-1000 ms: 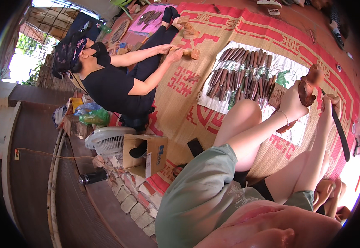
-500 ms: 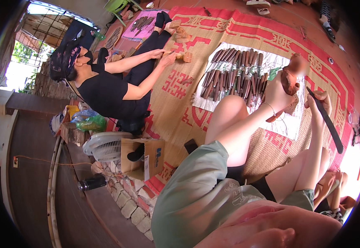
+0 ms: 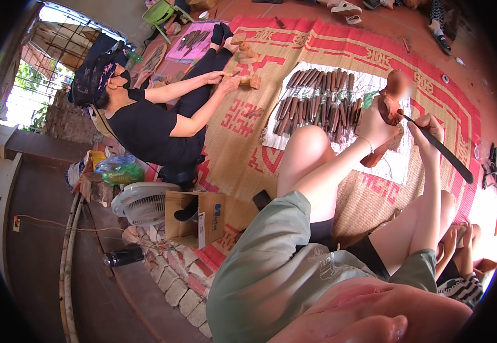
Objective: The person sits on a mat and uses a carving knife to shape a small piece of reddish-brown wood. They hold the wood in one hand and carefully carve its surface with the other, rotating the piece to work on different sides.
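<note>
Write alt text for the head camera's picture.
A seated person's left hand grips a brown carved figure; the right hand holds a dark tool to it. Brown-handled tools lie in rows on a white cloth over a patterned mat.

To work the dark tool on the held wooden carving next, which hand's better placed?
Right, I'd say: the right hand grips the dark tool, its tip at or very near the wooden carving. The left hand is occupied holding the carving.
</note>
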`<state>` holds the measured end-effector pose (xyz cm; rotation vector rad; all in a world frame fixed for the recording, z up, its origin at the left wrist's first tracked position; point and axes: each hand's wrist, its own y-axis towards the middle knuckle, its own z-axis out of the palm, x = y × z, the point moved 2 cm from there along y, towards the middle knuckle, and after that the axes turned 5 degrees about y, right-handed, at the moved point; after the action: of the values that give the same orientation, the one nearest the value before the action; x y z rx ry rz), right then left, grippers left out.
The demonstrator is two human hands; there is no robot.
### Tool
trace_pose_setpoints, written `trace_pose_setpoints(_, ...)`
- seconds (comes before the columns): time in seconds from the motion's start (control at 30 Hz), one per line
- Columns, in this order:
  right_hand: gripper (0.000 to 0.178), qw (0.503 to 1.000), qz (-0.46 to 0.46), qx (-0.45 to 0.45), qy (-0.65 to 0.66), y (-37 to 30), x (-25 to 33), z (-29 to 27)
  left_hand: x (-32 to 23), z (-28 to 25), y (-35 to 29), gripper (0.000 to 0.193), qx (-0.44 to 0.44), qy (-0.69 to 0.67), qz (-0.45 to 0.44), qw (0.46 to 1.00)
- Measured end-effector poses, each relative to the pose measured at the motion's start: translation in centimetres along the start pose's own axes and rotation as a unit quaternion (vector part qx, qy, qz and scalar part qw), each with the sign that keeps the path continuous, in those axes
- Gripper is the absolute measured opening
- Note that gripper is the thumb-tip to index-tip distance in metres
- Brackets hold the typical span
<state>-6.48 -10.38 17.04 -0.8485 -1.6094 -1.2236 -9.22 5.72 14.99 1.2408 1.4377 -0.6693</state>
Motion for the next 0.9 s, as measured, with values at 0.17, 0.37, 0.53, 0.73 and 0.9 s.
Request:
trace_pose_setpoints(0.17,0.018,0.999,-0.029,-0.004,0.028,-0.8,1.9,1.0,0.1,0.3,-1.3,0.058,0.002,-0.037,0.018,0.999)
trace_pose_setpoints(0.37,0.013,1.0,-0.025,-0.008,-0.004,-1.6,3.5,2.3,1.5,0.6,-2.3,0.061,0.005,-0.119,0.04,0.992)
trace_pose_setpoints(0.53,0.016,0.997,-0.041,-0.019,-0.067,-2.4,5.3,3.4,1.9,0.4,-2.1,0.054,0.045,-0.197,-0.004,0.979)
trace_pose_setpoints(0.73,0.017,0.989,-0.053,-0.019,-0.137,-3.5,6.7,3.5,2.3,-0.1,-1.7,0.057,0.076,-0.292,-0.013,0.953)
trace_pose_setpoints(0.9,0.013,0.985,0.011,-0.023,-0.171,-3.8,6.8,2.4,1.8,-0.7,-1.2,0.061,0.035,-0.214,0.008,0.976)
